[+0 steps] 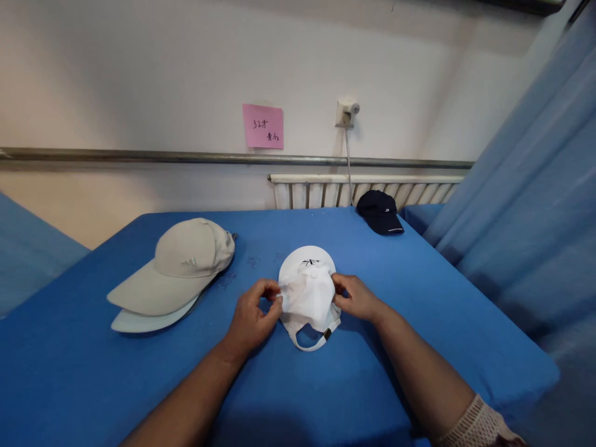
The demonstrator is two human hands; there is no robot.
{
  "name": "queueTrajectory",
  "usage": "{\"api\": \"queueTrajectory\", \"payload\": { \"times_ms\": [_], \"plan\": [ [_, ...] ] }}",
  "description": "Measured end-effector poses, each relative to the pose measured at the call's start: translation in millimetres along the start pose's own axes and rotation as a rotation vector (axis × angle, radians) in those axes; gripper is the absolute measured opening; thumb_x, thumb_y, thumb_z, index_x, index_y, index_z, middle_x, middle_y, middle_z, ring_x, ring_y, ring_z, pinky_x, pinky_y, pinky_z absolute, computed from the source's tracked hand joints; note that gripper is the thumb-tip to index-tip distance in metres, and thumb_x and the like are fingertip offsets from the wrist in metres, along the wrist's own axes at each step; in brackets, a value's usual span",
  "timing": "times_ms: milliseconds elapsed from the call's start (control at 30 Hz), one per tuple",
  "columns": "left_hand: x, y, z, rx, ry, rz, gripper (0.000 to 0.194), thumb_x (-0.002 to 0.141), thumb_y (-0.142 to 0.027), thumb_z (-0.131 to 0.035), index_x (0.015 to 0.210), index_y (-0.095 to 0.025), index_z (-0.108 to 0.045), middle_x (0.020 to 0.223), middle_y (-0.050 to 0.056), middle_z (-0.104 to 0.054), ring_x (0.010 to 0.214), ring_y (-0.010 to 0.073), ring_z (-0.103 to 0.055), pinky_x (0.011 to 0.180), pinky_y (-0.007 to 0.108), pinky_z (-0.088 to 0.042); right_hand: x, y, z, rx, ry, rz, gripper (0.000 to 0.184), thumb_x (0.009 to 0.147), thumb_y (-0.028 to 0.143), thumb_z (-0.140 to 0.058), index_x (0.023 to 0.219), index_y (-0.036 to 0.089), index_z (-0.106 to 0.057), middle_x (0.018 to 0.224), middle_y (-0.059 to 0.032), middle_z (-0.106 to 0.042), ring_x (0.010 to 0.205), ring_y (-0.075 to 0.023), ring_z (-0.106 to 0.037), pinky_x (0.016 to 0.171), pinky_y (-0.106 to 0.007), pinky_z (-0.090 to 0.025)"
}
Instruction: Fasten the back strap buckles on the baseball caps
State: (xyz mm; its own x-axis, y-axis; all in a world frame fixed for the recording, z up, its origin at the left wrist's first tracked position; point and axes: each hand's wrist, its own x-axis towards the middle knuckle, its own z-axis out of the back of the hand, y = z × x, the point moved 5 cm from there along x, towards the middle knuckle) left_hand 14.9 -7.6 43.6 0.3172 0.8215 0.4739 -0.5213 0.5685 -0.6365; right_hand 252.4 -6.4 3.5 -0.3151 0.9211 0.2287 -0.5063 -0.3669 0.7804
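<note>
A white baseball cap with a black logo lies in the middle of the blue-covered table. Its brim points away from me, and its back strap with a dark buckle faces me. At the cap's left side, my left hand pinches the edge between thumb and fingers. My right hand grips the opposite side, its fingertips partly hidden by the fabric. The crown looks slack and somewhat flattened.
Beige caps sit stacked on the left. A dark navy cap lies at the far right edge. Behind are a radiator, a metal rail, a socket with a plug and a pink note. Blue curtains hang at the right.
</note>
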Motion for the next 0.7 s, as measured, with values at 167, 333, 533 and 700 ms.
{"api": "queueTrajectory", "payload": {
  "times_ms": [167, 333, 533, 700],
  "plan": [
    [13.1, 22.7, -9.7, 0.092, 0.04, 0.008, 0.027, 0.085, -0.036, -0.058, 0.107, -0.022, -0.067, 0.119, 0.009, -0.064, 0.112, 0.0257, -0.059, 0.097, 0.043, -0.049, -2.0, 4.1, -5.6, 0.006, 0.034, 0.023, 0.013, 0.07, 0.011, -0.051, 0.079, 0.018, -0.056, 0.072, 0.0038, -0.056, 0.066, -0.0118, -0.05, 0.061, -0.022, -0.037],
    [20.3, 29.7, -9.2, 0.021, -0.005, 0.05, 0.018, 0.086, -0.035, -0.055, 0.083, -0.021, -0.066, 0.1, 0.006, -0.068, 0.097, 0.0226, -0.063, 0.094, 0.04, -0.049, -2.2, 4.4, -5.7, 0.005, 0.021, 0.023, 0.011, 0.072, 0.011, -0.051, 0.079, 0.018, -0.056, 0.071, 0.0042, -0.055, 0.065, -0.0114, -0.049, 0.061, -0.022, -0.036],
    [15.9, 35.0, 2.4, -0.208, -0.151, 0.213, 0.021, 0.086, -0.039, -0.058, 0.082, -0.019, -0.063, 0.1, 0.006, -0.067, 0.096, 0.0205, -0.063, 0.09, 0.034, -0.049, -1.9, 8.4, -1.7, 0.049, 0.013, 0.042, 0.008, 0.072, 0.011, -0.052, 0.074, 0.019, -0.051, 0.068, 0.0045, -0.051, 0.065, -0.0114, -0.047, 0.06, -0.022, -0.036],
    [11.5, 40.9, 4.4, -0.291, -0.137, 0.289, 0.021, 0.086, -0.039, -0.059, 0.081, -0.018, -0.062, 0.102, 0.007, -0.067, 0.095, 0.0203, -0.063, 0.085, 0.032, -0.051, -3.0, 11.6, 0.0, 0.089, 0.02, 0.045, 0.008, 0.072, 0.012, -0.053, 0.075, 0.019, -0.051, 0.07, 0.0038, -0.053, 0.065, -0.0118, -0.049, 0.063, -0.022, -0.039]
  ]
}}
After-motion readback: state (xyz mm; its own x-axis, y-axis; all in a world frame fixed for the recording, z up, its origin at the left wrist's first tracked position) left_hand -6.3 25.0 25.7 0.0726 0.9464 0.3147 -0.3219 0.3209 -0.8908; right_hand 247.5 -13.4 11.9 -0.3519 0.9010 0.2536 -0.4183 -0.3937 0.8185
